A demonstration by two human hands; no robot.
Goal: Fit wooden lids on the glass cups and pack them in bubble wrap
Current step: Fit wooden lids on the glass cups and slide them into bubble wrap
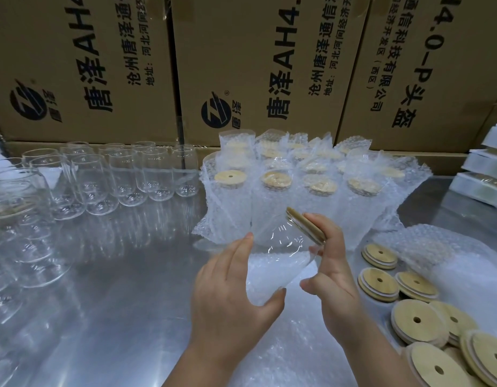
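Observation:
A clear glass cup (278,255) is held tilted above the table, its mouth pointing up and to the right. My left hand (230,291) grips its lower body and base, thumb under the bottom. A round wooden lid (304,224) sits on the mouth of the cup, and my right hand (332,272) presses on it with fingers over its top and edge. Loose wooden lids (417,322) with centre holes lie at the right. Bubble wrap bags (425,250) lie flat behind them.
Several bare glass cups (124,177) stand at the left and back left on the steel table (116,289). Wrapped, lidded cups (272,191) stand grouped behind my hands. Cardboard boxes (255,65) wall the back. White boxes (484,174) are stacked at far right.

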